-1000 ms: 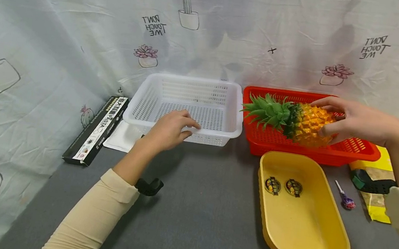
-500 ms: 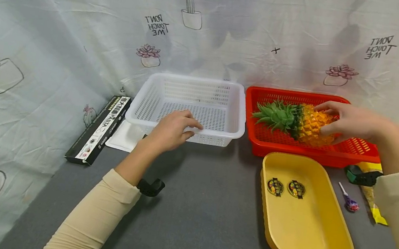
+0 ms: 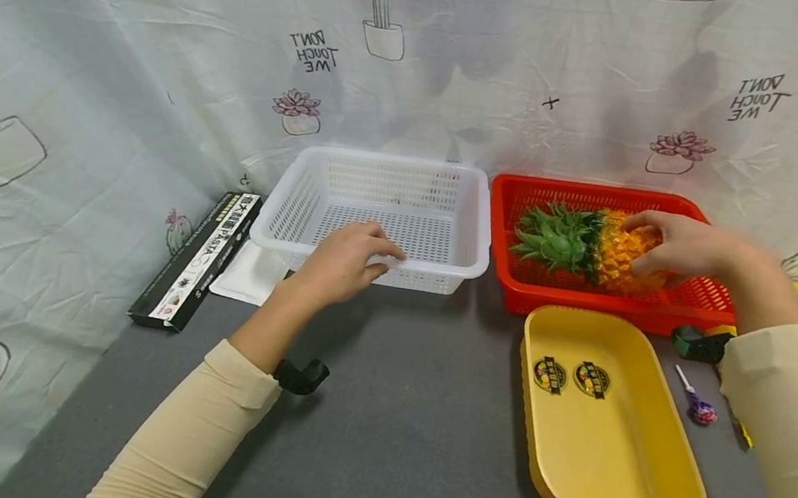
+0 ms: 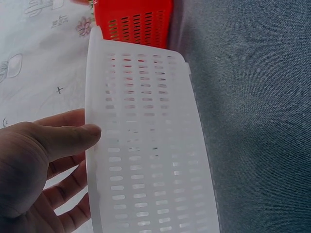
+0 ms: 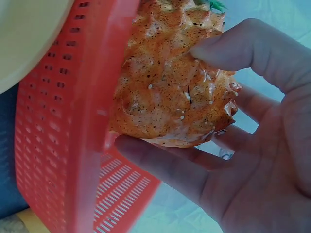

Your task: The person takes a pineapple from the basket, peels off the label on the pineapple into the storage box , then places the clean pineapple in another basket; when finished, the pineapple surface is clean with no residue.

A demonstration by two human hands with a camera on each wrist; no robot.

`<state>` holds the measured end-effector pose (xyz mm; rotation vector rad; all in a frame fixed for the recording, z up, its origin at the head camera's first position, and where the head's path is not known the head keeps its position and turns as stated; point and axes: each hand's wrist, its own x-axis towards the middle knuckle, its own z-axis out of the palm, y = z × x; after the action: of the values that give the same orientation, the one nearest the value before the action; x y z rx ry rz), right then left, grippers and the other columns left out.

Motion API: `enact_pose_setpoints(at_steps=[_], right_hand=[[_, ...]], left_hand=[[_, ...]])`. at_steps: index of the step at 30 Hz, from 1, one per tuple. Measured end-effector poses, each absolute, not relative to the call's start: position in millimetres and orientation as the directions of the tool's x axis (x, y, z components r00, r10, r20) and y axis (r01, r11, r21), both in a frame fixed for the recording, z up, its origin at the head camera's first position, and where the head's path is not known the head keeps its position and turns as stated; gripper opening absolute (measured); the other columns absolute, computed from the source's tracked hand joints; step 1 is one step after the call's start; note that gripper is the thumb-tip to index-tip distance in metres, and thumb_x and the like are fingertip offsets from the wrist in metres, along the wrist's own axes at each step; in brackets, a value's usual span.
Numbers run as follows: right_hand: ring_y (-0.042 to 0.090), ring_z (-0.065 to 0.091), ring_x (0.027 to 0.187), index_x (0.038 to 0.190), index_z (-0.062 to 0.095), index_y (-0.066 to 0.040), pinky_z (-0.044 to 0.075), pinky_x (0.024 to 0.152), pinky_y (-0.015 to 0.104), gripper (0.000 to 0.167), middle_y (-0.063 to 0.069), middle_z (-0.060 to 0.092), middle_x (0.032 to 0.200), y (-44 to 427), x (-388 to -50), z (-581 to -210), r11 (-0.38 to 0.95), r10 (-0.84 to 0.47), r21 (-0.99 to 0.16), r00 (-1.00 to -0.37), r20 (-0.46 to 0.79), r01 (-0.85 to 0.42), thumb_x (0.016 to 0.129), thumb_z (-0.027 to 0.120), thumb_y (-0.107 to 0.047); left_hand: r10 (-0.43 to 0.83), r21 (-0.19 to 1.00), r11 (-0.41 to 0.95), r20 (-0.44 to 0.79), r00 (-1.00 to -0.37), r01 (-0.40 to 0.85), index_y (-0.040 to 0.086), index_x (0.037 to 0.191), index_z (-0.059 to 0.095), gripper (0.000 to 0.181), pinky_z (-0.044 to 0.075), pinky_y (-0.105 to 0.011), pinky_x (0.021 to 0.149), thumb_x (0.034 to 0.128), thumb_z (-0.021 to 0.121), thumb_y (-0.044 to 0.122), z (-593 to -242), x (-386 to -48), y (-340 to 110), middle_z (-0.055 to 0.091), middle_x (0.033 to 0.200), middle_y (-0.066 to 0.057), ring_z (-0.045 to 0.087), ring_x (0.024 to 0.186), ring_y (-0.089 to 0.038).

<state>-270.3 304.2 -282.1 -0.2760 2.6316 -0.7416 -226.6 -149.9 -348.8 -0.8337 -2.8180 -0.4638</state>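
Note:
My right hand holds an orange pineapple with green leaves, which lies on its side within the red basket, leaves pointing left. In the right wrist view the thumb presses one side of the pineapple, and the fingers reach round its base. My left hand grips the near rim of the white basket. The left wrist view has the thumb on the outer face of the white basket and the fingers behind the rim. Only perforated floor and walls show inside the white basket.
A yellow tray with two round stickers stands before the red basket. A lollipop and a mostly hidden yellow packet lie to its right. At left are a black pasta box and a white packet. A printed curtain hangs behind.
The pineapple has sunk lower into the red basket and shifted slightly right, still in my right hand. My right forearm has swung left, covering more of the yellow packet. The left hand keeps its place.

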Motion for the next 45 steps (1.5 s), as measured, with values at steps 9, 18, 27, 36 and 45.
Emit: enact_pose_setpoints(at_steps=[9, 18, 27, 36, 45], right_hand=[[0.028, 0.058, 0.074, 0.150, 0.033, 0.003, 0.058, 0.068, 0.044, 0.069, 0.035, 0.038, 0.137, 308, -279, -299, 0.870, -0.281, -0.486, -0.892, -0.354, -0.081, 0.090, 0.067, -0.007], [0.029, 0.055, 0.070, 0.149, 0.036, 0.004, 0.055, 0.065, 0.043, 0.069, 0.035, 0.043, 0.128, 313, -282, -304, 0.897, -0.271, -0.431, -0.891, -0.365, -0.097, 0.089, 0.068, -0.007], [0.037, 0.060, 0.087, 0.146, 0.041, 0.007, 0.059, 0.071, 0.047, 0.070, 0.036, 0.053, 0.122, 310, -285, -303, 0.917, -0.261, -0.390, -0.870, -0.419, -0.087, 0.083, 0.070, 0.000], [0.059, 0.049, 0.114, 0.137, 0.053, 0.007, 0.060, 0.080, 0.054, 0.064, 0.044, 0.048, 0.132, 310, -284, -307, 0.937, -0.240, -0.321, -0.920, -0.311, -0.136, 0.074, 0.067, 0.011], [0.033, 0.057, 0.079, 0.131, 0.052, 0.008, 0.058, 0.070, 0.046, 0.053, 0.028, 0.060, 0.102, 311, -282, -308, 0.935, -0.238, -0.329, -0.919, -0.315, -0.130, 0.081, 0.066, 0.008]], left_hand=[[0.502, 0.239, 0.799, 0.244, -0.830, 0.553, 0.019, 0.122, 0.078, 0.028, 0.052, -0.044, 0.089, 0.0967, 0.072, 0.009, -350, -227, -148, 0.068, 0.112, -0.008, 0.063, 0.103, -0.028], [0.505, 0.219, 0.800, 0.257, -0.824, 0.559, 0.019, 0.122, 0.078, 0.028, 0.051, -0.043, 0.087, 0.0966, 0.073, 0.010, -350, -225, -150, 0.066, 0.111, -0.008, 0.062, 0.101, -0.028], [0.498, 0.215, 0.806, 0.259, -0.828, 0.552, 0.019, 0.123, 0.077, 0.027, 0.051, -0.045, 0.090, 0.0973, 0.072, 0.011, -352, -224, -148, 0.066, 0.113, -0.008, 0.062, 0.104, -0.030], [0.492, 0.201, 0.811, 0.273, -0.827, 0.549, 0.020, 0.122, 0.077, 0.027, 0.051, -0.046, 0.091, 0.0972, 0.072, 0.013, -354, -223, -149, 0.066, 0.113, -0.007, 0.062, 0.105, -0.030], [0.490, 0.205, 0.810, 0.278, -0.826, 0.550, 0.020, 0.123, 0.077, 0.027, 0.051, -0.046, 0.091, 0.0968, 0.073, 0.012, -354, -221, -150, 0.067, 0.115, -0.008, 0.062, 0.107, -0.030]])
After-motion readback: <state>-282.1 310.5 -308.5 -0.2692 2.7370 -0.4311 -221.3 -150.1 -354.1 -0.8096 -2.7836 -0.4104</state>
